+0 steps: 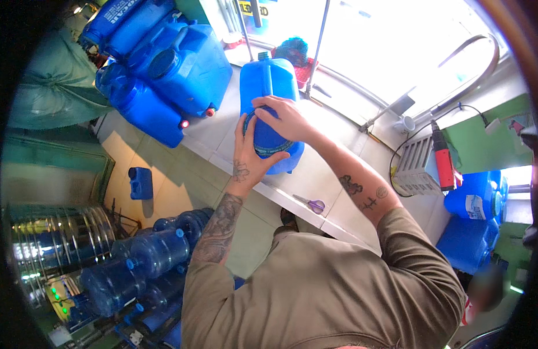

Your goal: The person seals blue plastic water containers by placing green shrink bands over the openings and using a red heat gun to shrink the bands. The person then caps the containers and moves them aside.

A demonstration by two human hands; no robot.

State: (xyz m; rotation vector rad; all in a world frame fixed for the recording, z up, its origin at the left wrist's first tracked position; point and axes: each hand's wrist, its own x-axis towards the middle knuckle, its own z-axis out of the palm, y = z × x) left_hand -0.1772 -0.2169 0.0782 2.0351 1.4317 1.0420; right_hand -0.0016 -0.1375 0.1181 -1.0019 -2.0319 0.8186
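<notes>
A blue plastic water jug (263,77) rests on the white tiled counter, with a small capped spout at its far end. Its wide round blue lid (270,132), banded with a dark printed strip, faces up toward me. My left hand (251,152) wraps the lid's left and near rim, thumb along the near edge. My right hand (286,118) reaches across the lid's far side, fingers curled over its rim. Purple-handled scissors (314,205) lie near the counter's front edge.
Blue jugs (190,70) are stacked at the left end of the counter. A red basket (302,74) with blue netting stands behind the jug. To the right are a red-and-black power tool (444,157) and more blue jugs (469,244). Clear blue bottles (158,253) lie stacked at lower left.
</notes>
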